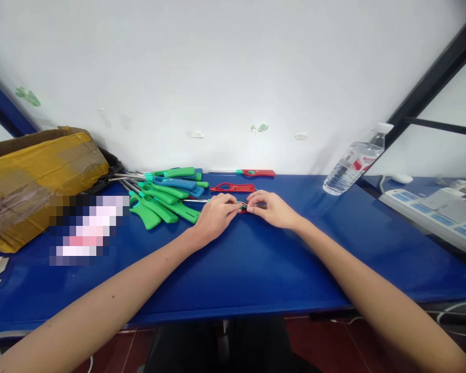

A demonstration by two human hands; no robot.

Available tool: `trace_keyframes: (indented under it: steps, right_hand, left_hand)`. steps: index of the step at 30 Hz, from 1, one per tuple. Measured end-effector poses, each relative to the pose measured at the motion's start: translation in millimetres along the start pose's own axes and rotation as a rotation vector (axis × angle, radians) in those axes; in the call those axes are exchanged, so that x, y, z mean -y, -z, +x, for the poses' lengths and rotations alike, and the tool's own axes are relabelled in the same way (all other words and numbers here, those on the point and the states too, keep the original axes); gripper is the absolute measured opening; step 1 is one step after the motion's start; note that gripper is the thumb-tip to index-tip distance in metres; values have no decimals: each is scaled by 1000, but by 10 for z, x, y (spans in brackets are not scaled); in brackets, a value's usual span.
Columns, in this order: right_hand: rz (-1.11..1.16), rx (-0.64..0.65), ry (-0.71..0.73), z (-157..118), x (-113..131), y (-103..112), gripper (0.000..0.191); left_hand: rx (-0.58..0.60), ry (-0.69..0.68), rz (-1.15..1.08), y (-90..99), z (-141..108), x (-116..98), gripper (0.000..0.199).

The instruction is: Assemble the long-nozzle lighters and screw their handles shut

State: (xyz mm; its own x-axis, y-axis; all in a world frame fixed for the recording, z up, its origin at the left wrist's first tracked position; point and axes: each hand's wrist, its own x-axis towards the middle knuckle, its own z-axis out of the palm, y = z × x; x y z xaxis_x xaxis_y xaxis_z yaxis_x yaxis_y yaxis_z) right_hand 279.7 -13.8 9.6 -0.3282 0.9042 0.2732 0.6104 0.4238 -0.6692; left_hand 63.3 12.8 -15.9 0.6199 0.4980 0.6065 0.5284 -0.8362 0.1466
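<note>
At the middle of the blue table, my left hand (217, 213) is closed around an opened long-necked lighter (244, 211), whose metal tube points left. My right hand (271, 208) pinches at the lighter's right part, by a thin pale wire; my fingers hide most of the inner parts. Just behind my hands lies a separate red half-shell of a lighter handle (235, 188). Farther back, near the wall, a whole red lighter (258, 172) rests with its tube to the left. Left of my hands is a pile of green and blue lighters (166, 194).
A taped cardboard box (42, 181) stands at the left, with a blurred pink-white patch beside it. A water bottle (351, 168) is at the back right, near a white power strip (435, 210). The blue table (233, 280) ends in front of my legs.
</note>
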Motion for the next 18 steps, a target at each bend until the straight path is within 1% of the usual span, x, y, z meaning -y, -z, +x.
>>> trace_keyframes:
  steps: [3,5,11,14,16,18]
  right_hand:
    - [45,19,-10,9,-11,-13,12]
    - [43,17,-15,7,-7,-22,12]
    - [28,-52,-47,9,-5,-48,14]
    - [94,-74,-79,24,-25,-57,17]
    - [164,-77,-83,33,-41,-61,17]
    - [206,-81,-81,37,-51,-63,16]
  left_hand:
    - [8,-15,5,8,-5,-8,16]
    - [14,-1,4,5,-8,-15,17]
    - [10,70,6,-20,-9,-26,17]
    - [5,78,10,-3,-1,-45,17]
    - [-16,111,-5,20,8,-71,22]
    - [-38,162,-33,41,17,-100,33]
